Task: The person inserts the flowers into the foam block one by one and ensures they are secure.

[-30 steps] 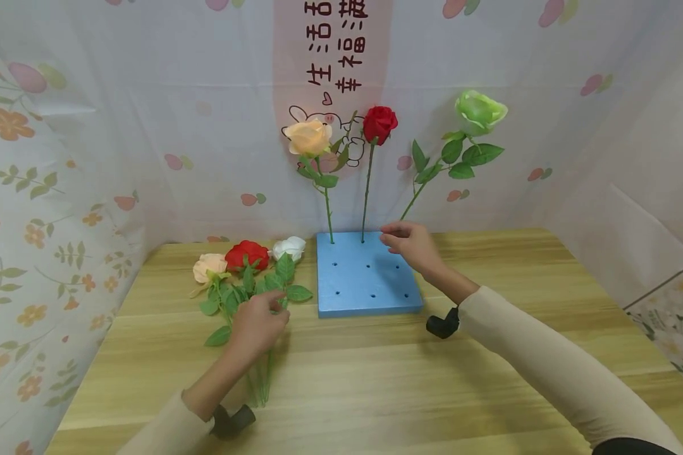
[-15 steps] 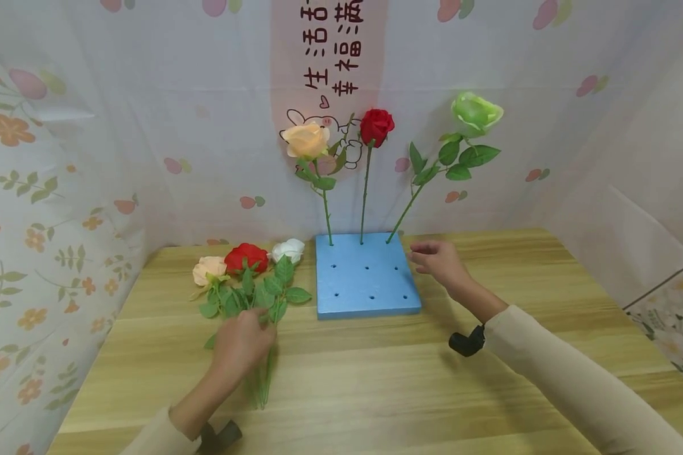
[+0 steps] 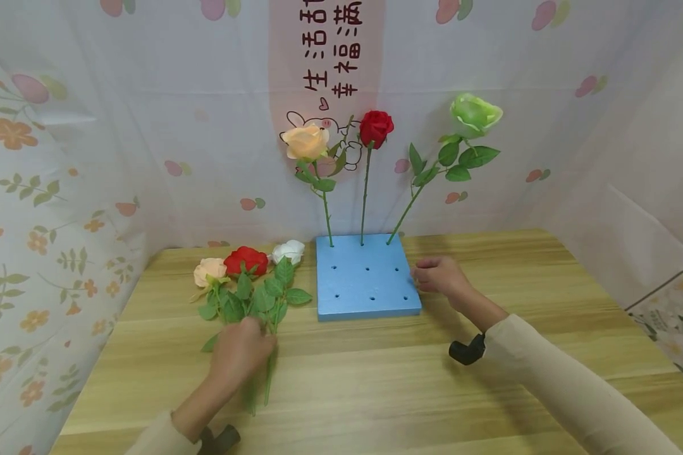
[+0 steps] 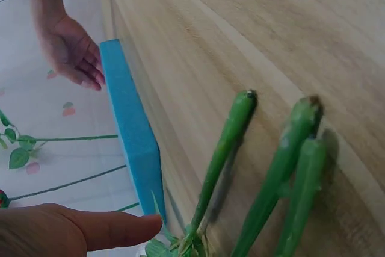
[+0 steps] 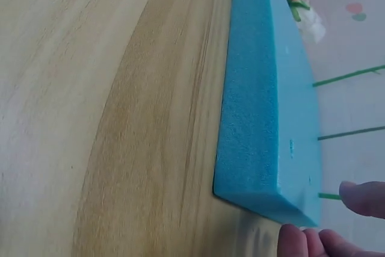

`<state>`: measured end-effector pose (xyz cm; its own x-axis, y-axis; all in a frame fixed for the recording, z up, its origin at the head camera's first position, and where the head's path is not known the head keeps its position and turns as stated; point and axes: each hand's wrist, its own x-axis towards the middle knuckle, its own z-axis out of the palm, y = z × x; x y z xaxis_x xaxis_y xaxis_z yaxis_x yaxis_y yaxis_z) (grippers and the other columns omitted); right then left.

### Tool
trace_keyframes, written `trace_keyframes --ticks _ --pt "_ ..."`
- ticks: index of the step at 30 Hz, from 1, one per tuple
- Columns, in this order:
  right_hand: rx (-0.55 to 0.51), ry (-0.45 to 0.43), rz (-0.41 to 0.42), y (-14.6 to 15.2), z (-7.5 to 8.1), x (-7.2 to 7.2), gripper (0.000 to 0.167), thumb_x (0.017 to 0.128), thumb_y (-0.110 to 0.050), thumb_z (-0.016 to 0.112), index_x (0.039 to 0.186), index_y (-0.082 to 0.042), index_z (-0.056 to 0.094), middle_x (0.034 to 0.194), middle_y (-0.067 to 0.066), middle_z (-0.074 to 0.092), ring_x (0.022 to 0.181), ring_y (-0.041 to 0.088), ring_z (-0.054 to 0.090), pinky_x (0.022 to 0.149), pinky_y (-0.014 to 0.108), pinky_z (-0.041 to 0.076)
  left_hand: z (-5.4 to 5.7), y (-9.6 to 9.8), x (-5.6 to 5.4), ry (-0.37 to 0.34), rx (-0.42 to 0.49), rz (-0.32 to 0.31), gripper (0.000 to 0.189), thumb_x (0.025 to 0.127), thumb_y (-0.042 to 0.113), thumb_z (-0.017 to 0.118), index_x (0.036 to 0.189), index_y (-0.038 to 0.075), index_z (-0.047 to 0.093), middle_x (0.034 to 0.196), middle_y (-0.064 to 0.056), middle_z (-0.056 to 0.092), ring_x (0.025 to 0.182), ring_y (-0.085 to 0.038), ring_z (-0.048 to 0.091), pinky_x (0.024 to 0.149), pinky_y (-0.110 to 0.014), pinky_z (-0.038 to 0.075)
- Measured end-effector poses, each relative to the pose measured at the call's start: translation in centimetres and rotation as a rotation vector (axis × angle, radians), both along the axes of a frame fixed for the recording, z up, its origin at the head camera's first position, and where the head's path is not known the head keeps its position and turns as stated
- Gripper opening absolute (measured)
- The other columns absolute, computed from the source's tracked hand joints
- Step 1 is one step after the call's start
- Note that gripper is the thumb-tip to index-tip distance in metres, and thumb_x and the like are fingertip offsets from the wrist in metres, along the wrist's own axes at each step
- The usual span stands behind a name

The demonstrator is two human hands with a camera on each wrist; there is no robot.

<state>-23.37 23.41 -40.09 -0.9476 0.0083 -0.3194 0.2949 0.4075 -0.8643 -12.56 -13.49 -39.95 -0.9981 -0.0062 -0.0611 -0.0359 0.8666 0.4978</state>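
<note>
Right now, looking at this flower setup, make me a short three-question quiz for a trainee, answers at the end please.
1. How many roses are stuck in the blue block?
2. True or false: the white rose lies on the table.
3. Which hand is at the lying stems? A, the left; B, the right; C, neither.

Key:
1. Three: a peach rose, a red rose and a green rose.
2. True.
3. A, the left hand.
</note>
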Motion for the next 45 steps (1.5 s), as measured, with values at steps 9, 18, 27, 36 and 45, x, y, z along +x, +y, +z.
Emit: trace_keyframes --ticks 9,18,27,36,45 --pt "0.025 -0.076 0.031 -0.6 -1.5 -0.1 0.055 0.09 -0.016 0.068 0.134 0.011 0.047 0.132 0.028 0.053 0.107 0.028 0.064 0.092 0.04 0.053 -0.7 0.6 0.0 0.036 -0.107 -0.028 0.036 0.078 0.009 0.062 0.051 0.014 0.039 0.048 0.004 0.031 0.046 -0.013 0.034 0.039 -0.027 0.027" --pt "0.065 -0.08 0.034 -0.7 -1.7 0.0 0.053 0.089 -0.012 0.069 0.132 0.012 0.049 0.133 0.027 0.052 0.11 0.029 0.06 0.096 0.043 0.051 -1.3 0.7 -0.4 0.057 -0.082 -0.042 0.039 0.073 -0.001 0.057 0.051 0.018 0.032 0.052 0.005 0.023 0.049 -0.012 0.027 0.04 -0.025 0.024" --pt "0.051 -0.086 0.034 -0.8 -1.5 -0.1 0.056 0.09 -0.013 0.068 0.135 0.012 0.046 0.137 0.027 0.049 0.117 0.033 0.057 0.099 0.043 0.049 -1.1 -0.2 -1.8 -0.144 0.276 0.114 0.01 0.07 -0.001 0.059 0.079 0.0 0.063 0.069 -0.005 0.057 0.055 -0.015 0.05 0.045 -0.026 0.04" --pt "0.042 -0.081 0.037 -0.6 -1.5 -0.2 0.056 0.091 -0.013 0.067 0.136 0.012 0.045 0.137 0.028 0.049 0.117 0.033 0.056 0.098 0.042 0.049 -0.6 -1.0 -2.0 -0.407 0.966 0.232 0.047 0.083 -0.008 0.062 0.129 -0.016 0.05 0.093 -0.012 0.065 0.07 -0.014 0.066 0.063 -0.026 0.058" --pt "0.035 -0.088 0.04 -0.5 -1.7 -0.3 0.057 0.091 -0.015 0.067 0.137 0.011 0.045 0.138 0.027 0.048 0.118 0.033 0.056 0.1 0.042 0.048 0.8 -0.8 -1.6 -0.445 1.032 0.133 0.055 0.09 0.002 0.061 0.14 -0.01 0.041 0.113 -0.014 0.06 0.089 -0.015 0.064 0.08 -0.033 0.057"
